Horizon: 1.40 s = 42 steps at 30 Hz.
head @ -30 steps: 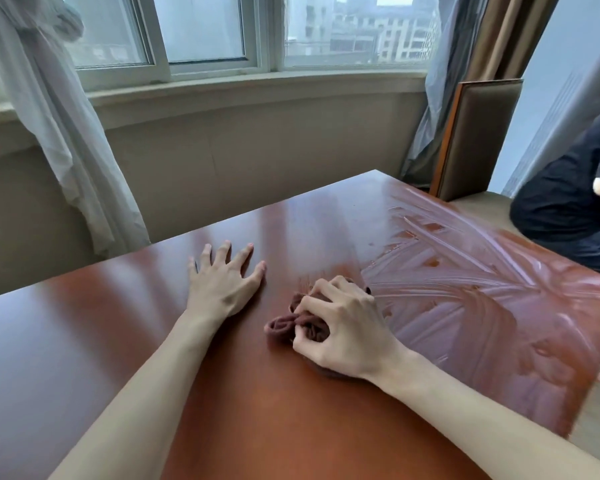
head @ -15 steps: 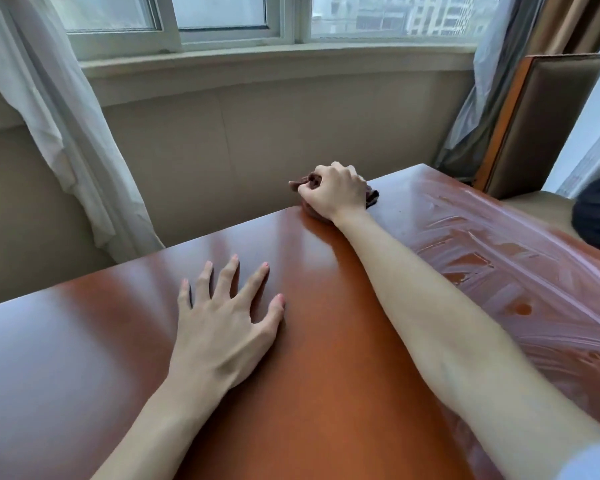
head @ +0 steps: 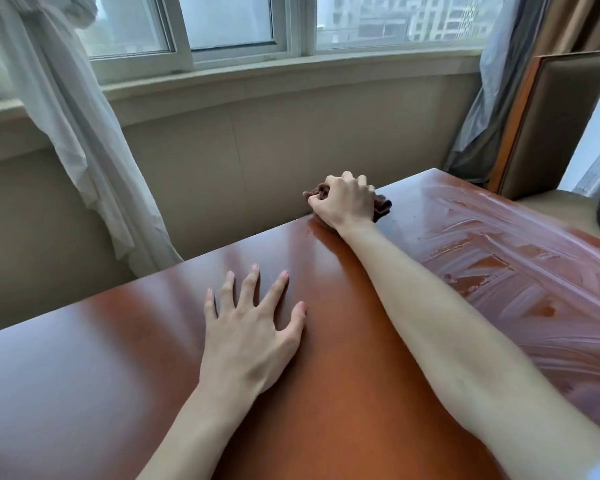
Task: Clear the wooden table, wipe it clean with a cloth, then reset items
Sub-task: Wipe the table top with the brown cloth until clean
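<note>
Nearest the camera, the left hand (head: 246,341) lies flat on the wooden table (head: 84,393), fingers spread and straight, holding nothing; it looks to be bracing the body. This near and left part of the table is glossy and dry, with no wipe marks that I can make out.

Past it the right forearm stretches across to the far edge, where the right hand (head: 343,202) has its grip clenched round a bunched brown cloth (head: 381,207), pressing it down on the table right at the edge facing the wall. A little of the cloth pokes out on either side of the fist.

To the right of that arm the table carries broad wet streaks (head: 492,258) running toward the far right corner, so that side has been wiped. Beyond the table stand the beige wall, a white curtain (head: 84,150) at left, the window (head: 291,26) and an upholstered chair back (head: 551,123) at right.

Judging by this, clearing is done, since nothing sits on the visible table. Wiping is perhaps half finished: the middle strip is in hand, the left portion is probably still to do, and resetting the items has not begun
</note>
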Available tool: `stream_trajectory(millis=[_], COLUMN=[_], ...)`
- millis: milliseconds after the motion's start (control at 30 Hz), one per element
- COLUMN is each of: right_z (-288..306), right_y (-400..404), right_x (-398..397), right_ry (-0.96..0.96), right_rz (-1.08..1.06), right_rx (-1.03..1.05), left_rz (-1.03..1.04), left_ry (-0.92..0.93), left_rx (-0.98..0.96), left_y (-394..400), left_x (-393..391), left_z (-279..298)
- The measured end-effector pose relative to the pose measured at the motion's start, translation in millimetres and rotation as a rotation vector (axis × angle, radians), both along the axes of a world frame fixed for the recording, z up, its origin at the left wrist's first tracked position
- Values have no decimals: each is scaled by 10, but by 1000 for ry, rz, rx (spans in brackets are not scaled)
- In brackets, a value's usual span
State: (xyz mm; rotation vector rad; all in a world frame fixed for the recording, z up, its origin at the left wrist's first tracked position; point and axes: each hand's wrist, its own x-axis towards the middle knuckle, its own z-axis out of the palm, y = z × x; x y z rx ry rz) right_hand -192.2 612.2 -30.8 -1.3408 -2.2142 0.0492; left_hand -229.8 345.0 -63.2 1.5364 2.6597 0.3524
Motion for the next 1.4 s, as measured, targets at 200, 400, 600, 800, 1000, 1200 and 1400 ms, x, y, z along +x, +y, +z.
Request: stream_trajectory(millis=[200,400,600,800,1000,1200,1400], right_z=[-53,-80,-28,-91,-80,-117,-47], right_y=[-321,-417,-865,-2373,-1997,-283,350], right_x=[-11,-179,782,1735,1643,603,190], right_ry=[-51,-65,-43,0,-7,-29,-33], right_rz=[493,260,96,489,512,162,60], right_rx=[-36,42,-37,82,77,15,-20], left_rz=[5,9,0,-16,-22,4,22], left_ry=[9,-3,-31,-41,-35,-7,5], left_rx=[1,2,-7,-18,9,26,22], left_y=[-16,6,-24,-51,-32,13,-2], left_x=[-3,-13,11,21,-3,-25,-7], left_z=[-20,-29,34,65,13,-37,-24])
